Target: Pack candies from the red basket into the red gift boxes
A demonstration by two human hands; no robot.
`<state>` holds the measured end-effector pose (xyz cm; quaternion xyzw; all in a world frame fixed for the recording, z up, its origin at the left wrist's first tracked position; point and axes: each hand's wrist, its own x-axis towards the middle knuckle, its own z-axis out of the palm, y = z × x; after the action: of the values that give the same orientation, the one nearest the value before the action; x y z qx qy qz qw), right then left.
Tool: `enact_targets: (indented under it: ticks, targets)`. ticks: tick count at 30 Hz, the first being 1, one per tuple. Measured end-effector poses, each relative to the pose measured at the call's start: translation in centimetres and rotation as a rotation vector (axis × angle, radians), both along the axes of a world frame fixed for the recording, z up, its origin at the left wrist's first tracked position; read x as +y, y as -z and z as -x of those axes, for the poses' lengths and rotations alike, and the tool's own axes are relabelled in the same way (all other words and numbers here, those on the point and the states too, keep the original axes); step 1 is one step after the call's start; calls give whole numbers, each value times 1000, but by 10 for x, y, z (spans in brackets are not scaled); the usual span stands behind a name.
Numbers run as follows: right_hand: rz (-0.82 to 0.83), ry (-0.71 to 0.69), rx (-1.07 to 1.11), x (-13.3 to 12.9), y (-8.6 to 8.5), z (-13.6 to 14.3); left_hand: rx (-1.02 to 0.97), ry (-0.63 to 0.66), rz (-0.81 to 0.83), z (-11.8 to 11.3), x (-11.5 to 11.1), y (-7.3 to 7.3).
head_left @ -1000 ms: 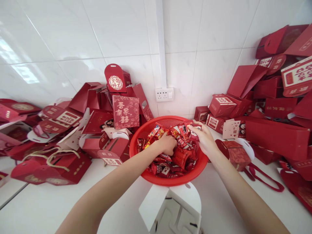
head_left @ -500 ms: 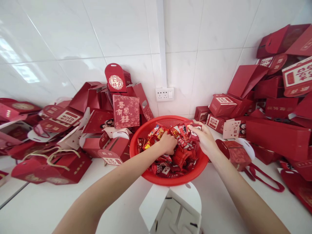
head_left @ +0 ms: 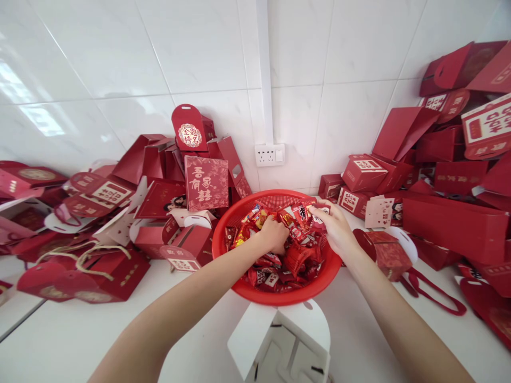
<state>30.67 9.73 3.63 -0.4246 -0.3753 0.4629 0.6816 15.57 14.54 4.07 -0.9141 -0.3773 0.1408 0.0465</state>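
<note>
A red plastic basket [head_left: 279, 299] stands on the white table, full of wrapped sweets [head_left: 273, 279] in red and gold. My left hand [head_left: 274, 234] reaches into the middle of the pile with its fingers curled down; the fingertips and anything between them are hidden. At the basket's right rim, my right hand [head_left: 333, 221] pinches a red and white packet [head_left: 318, 217] between thumb and fingers. Just in front of the basket is an open white box [head_left: 287, 354], its flaps spread and its inside showing.
Red gift boxes [head_left: 207, 183] are heaped along the left, some with rope handles. More red boxes [head_left: 451, 218] are piled high at the right, near a red ribbon [head_left: 439, 300]. A socket [head_left: 270, 155] is on the tiled wall behind.
</note>
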Motion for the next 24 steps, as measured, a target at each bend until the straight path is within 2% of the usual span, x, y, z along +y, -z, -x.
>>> enact_targets:
  ticks: [7,13,18,24]
  targets:
    - [14,7,37,-1,-2,2,-255,-12,166,13,13,-5]
    - [1,18,22,0,1,-1,-669,-62,410,30,35,-11]
    - [-2,19,17,1,1,-1,-986,-114,550,36,43,-14]
    - [14,36,36,0,-2,1,-1175,-130,689,35,45,-14]
